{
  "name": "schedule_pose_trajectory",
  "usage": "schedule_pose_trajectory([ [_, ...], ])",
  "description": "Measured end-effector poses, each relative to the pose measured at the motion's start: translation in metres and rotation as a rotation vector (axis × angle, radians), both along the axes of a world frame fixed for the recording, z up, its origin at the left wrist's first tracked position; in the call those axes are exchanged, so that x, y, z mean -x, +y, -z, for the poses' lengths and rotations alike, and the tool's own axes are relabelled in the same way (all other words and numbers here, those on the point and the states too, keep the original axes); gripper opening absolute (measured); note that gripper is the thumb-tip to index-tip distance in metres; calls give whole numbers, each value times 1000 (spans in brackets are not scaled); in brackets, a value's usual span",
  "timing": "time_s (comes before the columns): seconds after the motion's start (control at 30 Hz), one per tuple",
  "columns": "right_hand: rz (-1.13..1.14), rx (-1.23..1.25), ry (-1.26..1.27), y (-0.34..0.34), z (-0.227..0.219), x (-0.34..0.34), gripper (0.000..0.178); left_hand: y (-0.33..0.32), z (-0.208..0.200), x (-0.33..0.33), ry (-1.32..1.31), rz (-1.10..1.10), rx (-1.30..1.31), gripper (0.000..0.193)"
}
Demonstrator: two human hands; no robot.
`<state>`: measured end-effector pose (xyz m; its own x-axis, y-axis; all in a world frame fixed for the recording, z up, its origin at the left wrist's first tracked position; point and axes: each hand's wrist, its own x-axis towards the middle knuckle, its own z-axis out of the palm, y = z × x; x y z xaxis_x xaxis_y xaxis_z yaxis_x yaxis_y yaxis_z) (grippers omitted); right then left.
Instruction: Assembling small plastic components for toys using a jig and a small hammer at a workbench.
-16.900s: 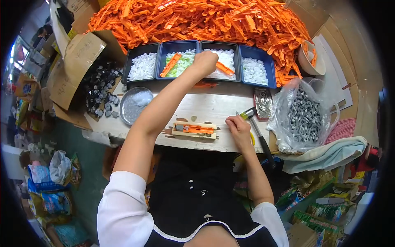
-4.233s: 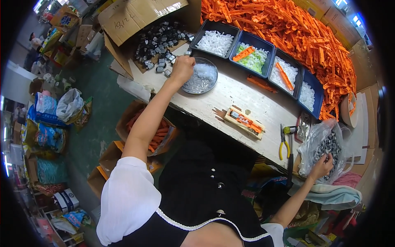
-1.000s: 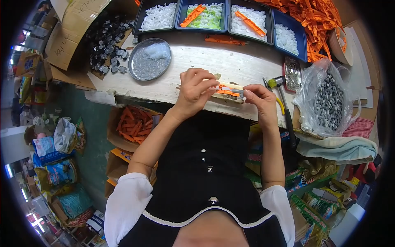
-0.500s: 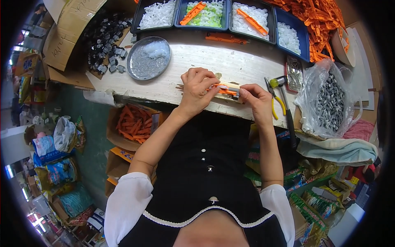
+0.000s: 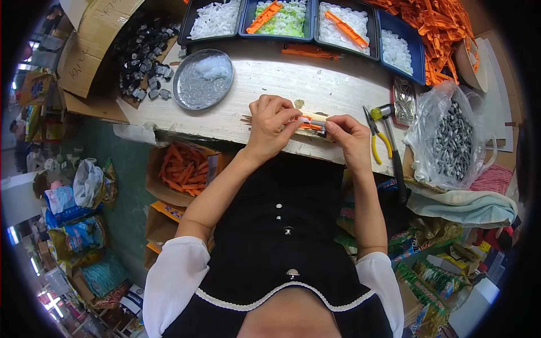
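Note:
An orange plastic casing (image 5: 307, 126) with white and grey parts in it lies at the front edge of the white worktable. My left hand (image 5: 271, 123) is closed on its left end, thumb and fingers pinching there. At its right end, my right hand (image 5: 348, 135) pinches a grey part (image 5: 319, 124) between thumb and forefinger. My fingers hide both ends of the casing. A pale block or strip lies just behind it, partly covered.
A round dish of clear grease (image 5: 203, 79) sits left of my hands. Trays of small white parts (image 5: 276, 35) line the back. Pliers (image 5: 381, 143), a hammer (image 5: 396, 158) and a bag of grey parts (image 5: 451, 138) lie right. Orange casings (image 5: 431, 34) are heaped at the far right.
My right hand has shifted slightly left along the casing, with the grey part in its fingers. My left hand stays nearly where it was.

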<state>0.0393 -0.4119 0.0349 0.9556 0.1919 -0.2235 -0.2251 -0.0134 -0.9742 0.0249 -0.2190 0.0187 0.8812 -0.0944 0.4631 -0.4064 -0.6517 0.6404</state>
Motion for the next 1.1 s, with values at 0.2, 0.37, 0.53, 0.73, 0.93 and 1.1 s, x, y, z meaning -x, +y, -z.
schedule_pose_trajectory([
  [0.2, 11, 87, -49, 2, 3, 2, 13, 1, 0, 1, -12, 2, -25, 14],
  [0.37, -12, 130, -60, 2, 5, 1, 12, 2, 1, 0, -18, 0, -26, 13],
  [0.53, -19, 171, -108, 2, 7, 4, 12, 2, 3, 0, -33, 3, -26, 11],
  [0.73, 13, 158, -173, 3, 10, 5, 12, 2, 1, 2, -36, 2, -21, 10],
  [0.93, -33, 205, -149, 1, 5, 4, 13, 1, 2, 3, -63, -3, -35, 6],
  [1.1, -5, 383, -94, 0, 5, -4, 14, 2, 1, 0, -71, 4, -54, 6],
])
